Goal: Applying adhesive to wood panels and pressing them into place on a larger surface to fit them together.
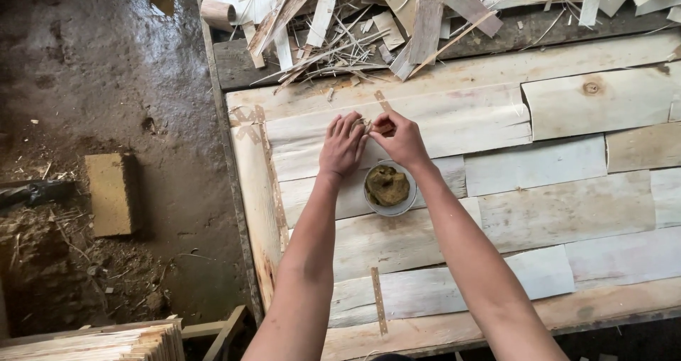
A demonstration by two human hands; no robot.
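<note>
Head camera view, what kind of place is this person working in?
Probably a rough veneer or plywood workshop. Thin wood veneer sheets cover the bench, offcut scraps pile up at its far edge, and the dirt floor looks wet. Both hands meet above a small bowl.

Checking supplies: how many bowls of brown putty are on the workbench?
1: a small grey bowl of brown putty sits on the veneer sheets, just below both hands. The scrap pile could hide others.
</note>
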